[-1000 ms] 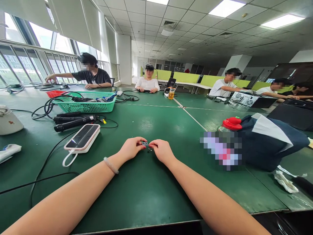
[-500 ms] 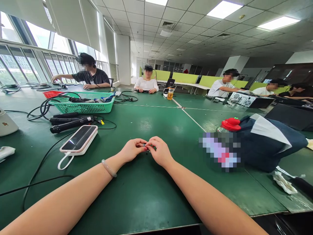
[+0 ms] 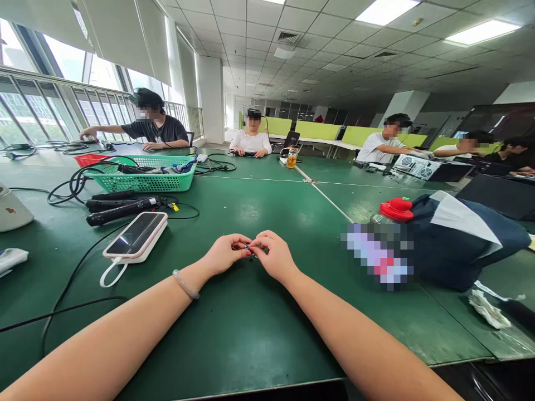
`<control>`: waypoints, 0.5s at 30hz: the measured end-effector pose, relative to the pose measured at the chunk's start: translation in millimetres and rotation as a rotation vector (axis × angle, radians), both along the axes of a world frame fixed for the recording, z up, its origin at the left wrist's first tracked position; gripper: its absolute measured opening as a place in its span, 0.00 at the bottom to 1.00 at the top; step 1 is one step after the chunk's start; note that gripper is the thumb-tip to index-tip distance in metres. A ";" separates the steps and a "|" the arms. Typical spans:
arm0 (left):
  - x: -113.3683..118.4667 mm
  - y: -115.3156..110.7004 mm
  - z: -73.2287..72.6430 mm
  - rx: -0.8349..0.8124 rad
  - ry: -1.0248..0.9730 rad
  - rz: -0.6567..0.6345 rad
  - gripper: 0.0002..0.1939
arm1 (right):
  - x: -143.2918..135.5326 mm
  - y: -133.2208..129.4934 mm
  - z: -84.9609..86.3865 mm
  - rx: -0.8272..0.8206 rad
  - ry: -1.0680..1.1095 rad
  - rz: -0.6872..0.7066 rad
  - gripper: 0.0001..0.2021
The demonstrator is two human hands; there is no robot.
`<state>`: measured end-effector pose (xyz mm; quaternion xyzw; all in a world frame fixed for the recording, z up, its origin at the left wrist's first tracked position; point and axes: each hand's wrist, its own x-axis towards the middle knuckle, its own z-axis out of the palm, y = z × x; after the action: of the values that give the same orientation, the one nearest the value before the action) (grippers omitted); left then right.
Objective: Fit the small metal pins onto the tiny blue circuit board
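My left hand (image 3: pixel 223 255) and my right hand (image 3: pixel 273 255) meet over the middle of the green table (image 3: pixel 234 334). Both are closed, their thumbs and fingertips pinched together around a tiny dark, partly shiny object (image 3: pixel 248 248). Most of it is hidden by the fingers, so its kind cannot be made out. A pale bangle (image 3: pixel 186 284) circles my left wrist. The nearest thing to my left hand is a phone (image 3: pixel 136 236) with a white cable loop, lying on the table apart from the hand.
Left are a green basket (image 3: pixel 144 177), dark handheld tools (image 3: pixel 121 210) and black cables. Right are a red-lidded jar (image 3: pixel 395 210), a dark blue bag (image 3: pixel 455 245) and a crumpled tissue (image 3: pixel 489 309). Several people sit around the far side, near a computer case (image 3: pixel 430 167) and an amber drink (image 3: pixel 291 159).
My hands stay pinched together in nearly the same place, with only slight finger movement. The view has shifted a little. At the far left, a person's outstretched hand has moved slightly left.
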<state>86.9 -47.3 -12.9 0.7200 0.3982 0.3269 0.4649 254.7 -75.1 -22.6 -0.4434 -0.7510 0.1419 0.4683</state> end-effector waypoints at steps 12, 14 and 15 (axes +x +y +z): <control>-1.9 1.4 -1.8 0.057 0.089 -0.018 0.15 | 2.4 6.1 -4.7 -0.232 0.161 0.008 0.02; -2.5 2.0 -3.0 0.060 0.096 -0.031 0.15 | 3.0 7.6 -6.4 -0.291 0.194 0.012 0.04; -2.7 2.1 -3.4 0.061 0.098 -0.040 0.15 | 3.3 8.5 -7.2 -0.329 0.213 0.018 0.05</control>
<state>84.2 -45.2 -16.3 0.7568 0.3956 0.2939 0.4293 258.0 -66.6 -29.8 -0.4897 -0.6677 0.3131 0.4651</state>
